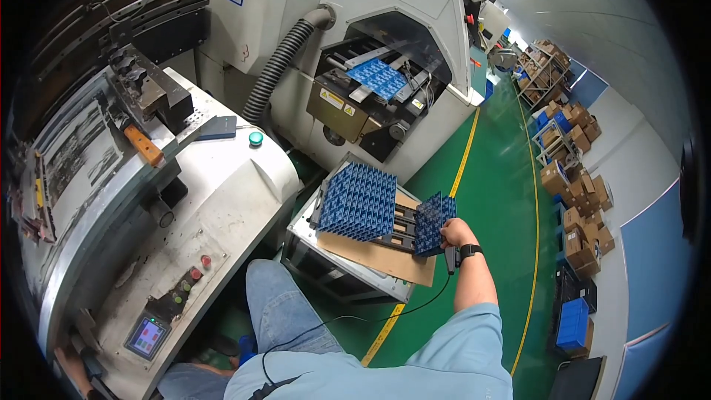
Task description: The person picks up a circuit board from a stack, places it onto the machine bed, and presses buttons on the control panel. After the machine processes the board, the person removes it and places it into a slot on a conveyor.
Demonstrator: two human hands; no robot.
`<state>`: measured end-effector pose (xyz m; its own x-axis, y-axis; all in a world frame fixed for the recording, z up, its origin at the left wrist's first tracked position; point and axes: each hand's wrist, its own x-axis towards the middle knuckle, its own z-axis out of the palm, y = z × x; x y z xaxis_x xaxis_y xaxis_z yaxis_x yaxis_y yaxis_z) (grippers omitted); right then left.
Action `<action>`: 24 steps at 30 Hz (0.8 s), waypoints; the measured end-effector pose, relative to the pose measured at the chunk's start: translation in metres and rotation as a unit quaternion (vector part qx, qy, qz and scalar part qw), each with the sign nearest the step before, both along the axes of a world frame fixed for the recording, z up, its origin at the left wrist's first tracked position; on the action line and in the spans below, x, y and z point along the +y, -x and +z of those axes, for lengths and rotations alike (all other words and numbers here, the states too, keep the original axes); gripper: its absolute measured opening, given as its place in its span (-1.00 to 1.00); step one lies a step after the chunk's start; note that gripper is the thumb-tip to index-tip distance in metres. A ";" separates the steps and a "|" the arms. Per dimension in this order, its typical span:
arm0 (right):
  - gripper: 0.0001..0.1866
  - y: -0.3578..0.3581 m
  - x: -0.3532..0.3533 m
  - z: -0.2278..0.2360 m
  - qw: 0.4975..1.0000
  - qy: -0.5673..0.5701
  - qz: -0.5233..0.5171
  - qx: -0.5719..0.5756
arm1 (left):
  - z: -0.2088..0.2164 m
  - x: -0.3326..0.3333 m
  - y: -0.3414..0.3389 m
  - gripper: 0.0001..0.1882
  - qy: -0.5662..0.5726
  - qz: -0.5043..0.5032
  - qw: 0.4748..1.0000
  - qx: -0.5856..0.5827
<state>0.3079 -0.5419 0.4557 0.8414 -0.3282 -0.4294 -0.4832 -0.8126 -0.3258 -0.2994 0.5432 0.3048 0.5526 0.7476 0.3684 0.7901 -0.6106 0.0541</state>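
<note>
My right hand (459, 233) grips the near edge of a small group of upright blue circuit board panels (432, 222), its fingers closed and partly hidden. These panels stand at the right end of a black slotted rack (400, 231). To their left, a much larger block of blue panels (357, 201) stands close together in the same rack. Just below my right hand hangs a small black piece (451, 258), from which a thin black cable runs toward my body. At the lower left rim, bare skin of my left hand or forearm (70, 367) shows beside the machine; its fingers cannot be made out.
The rack rests on brown board (374, 258) atop a white-topped stand (315, 226). Behind it, a large machine (415, 0) holds a blue panel (377, 77) in its opening. The white console (222, 215) at left carries buttons and a screen (147, 337). Cardboard boxes (581, 248) line the right wall.
</note>
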 end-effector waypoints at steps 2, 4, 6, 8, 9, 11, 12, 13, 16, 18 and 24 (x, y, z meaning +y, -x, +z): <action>-0.80 0.004 0.001 0.001 1.000 0.002 -0.012 -0.012 | 0.001 -0.002 -0.001 -0.48 -0.007 -0.003 1.000 0.001; -0.80 0.005 -0.001 -0.002 1.000 -0.003 -0.019 -0.014 | 0.001 -0.004 -0.005 -0.48 -0.013 -0.007 1.000 0.000; -0.80 0.006 0.001 -0.001 1.000 -0.006 -0.025 -0.018 | 0.002 -0.006 -0.007 -0.48 -0.016 -0.011 1.000 0.001; -0.80 0.006 0.006 0.004 1.000 0.005 -0.013 0.000 | 0.001 -0.007 -0.009 -0.47 -0.018 -0.013 1.000 0.000; -0.80 0.007 0.006 0.005 1.000 0.007 -0.014 -0.001 | 0.000 -0.009 -0.010 -0.47 -0.018 -0.016 1.000 0.000; -0.80 0.009 0.001 0.005 0.999 0.028 -0.013 -0.010 | -0.005 -0.012 -0.020 -0.47 -0.017 -0.024 1.000 -0.001; -0.80 0.006 0.000 0.002 1.000 0.027 -0.011 -0.011 | -0.005 -0.008 -0.017 -0.47 -0.032 -0.026 0.999 -0.008; -0.80 0.003 -0.001 0.001 0.999 0.038 -0.005 -0.004 | -0.004 -0.005 -0.013 -0.46 -0.045 -0.027 0.999 -0.013; -0.80 0.000 0.002 0.000 0.998 0.062 -0.007 -0.008 | -0.002 0.002 -0.004 -0.42 -0.048 -0.022 0.999 -0.010; -0.79 -0.001 0.003 -0.002 0.997 0.073 -0.017 -0.021 | -0.001 0.003 -0.002 -0.40 -0.050 -0.019 0.999 -0.011; -0.66 0.020 0.082 0.034 0.974 0.072 0.152 -0.155 | -0.001 -0.010 -0.021 -0.51 -0.187 -0.028 0.982 -0.002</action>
<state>0.2881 -0.4597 0.4900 0.9907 -0.0823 -0.1080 -0.1105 -0.9508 -0.2894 -0.2786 0.5331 0.3040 0.5873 0.5283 0.6132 0.7546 -0.6314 -0.1787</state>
